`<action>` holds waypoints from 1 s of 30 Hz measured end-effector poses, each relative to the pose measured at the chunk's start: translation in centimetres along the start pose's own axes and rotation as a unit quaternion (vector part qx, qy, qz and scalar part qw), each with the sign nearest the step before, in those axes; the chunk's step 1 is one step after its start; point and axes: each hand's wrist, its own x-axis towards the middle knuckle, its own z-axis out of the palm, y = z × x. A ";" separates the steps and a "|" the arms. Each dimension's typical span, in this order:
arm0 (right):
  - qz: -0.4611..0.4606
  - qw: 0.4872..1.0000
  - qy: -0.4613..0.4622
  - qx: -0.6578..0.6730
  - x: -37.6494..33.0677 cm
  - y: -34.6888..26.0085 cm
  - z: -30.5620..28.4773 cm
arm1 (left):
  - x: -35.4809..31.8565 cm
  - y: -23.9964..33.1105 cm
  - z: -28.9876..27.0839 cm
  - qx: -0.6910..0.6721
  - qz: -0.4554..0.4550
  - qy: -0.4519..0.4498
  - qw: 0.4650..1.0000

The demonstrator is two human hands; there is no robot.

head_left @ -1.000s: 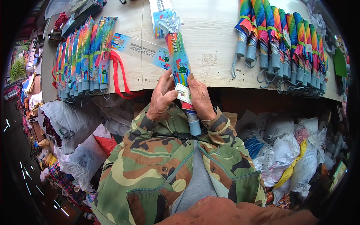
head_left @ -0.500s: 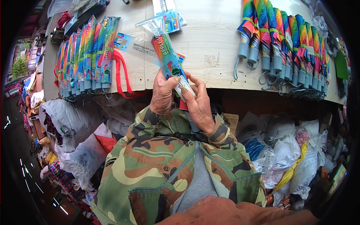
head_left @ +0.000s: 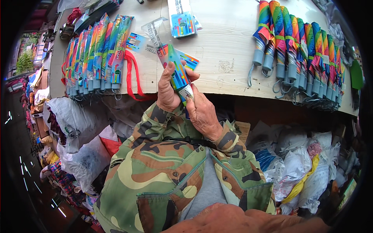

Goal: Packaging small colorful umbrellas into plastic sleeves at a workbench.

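In front of my body, above the table edge, my left hand (head_left: 168, 91) wraps round a clear printed plastic sleeve (head_left: 176, 71) with a folded rainbow umbrella partly inside. The sleeve's upper end is flat and see-through and tilts to the left. My right hand (head_left: 204, 116) grips the lower end, with the thumb and fingers closed by a small white label (head_left: 186, 92) at the sleeve's mouth. The umbrella's handle is hidden behind this hand. Past my left fingers, a flat printed sleeve (head_left: 188, 60) lies on the table.
Sleeved rainbow umbrellas (head_left: 99, 56) lie in a row on the left, beside a red strap (head_left: 131, 73). Several unsleeved umbrellas (head_left: 297, 46) with blue-grey handles lie on the right. A stack of printed sleeves (head_left: 182, 24) is farther back. Stuffed plastic bags (head_left: 293, 167) sit under the table (head_left: 229, 42).
My left hand has shifted its hold, its fingers now reaching round behind the sleeve. The white label shows less, and my right hand sits lower beside it. The view has moved slightly.
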 end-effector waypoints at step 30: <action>-0.300 0.917 0.202 -0.165 3.3 -3.4 -1.5 | 1.3 2.6 1.6 -0.097 0.039 0.038 0.994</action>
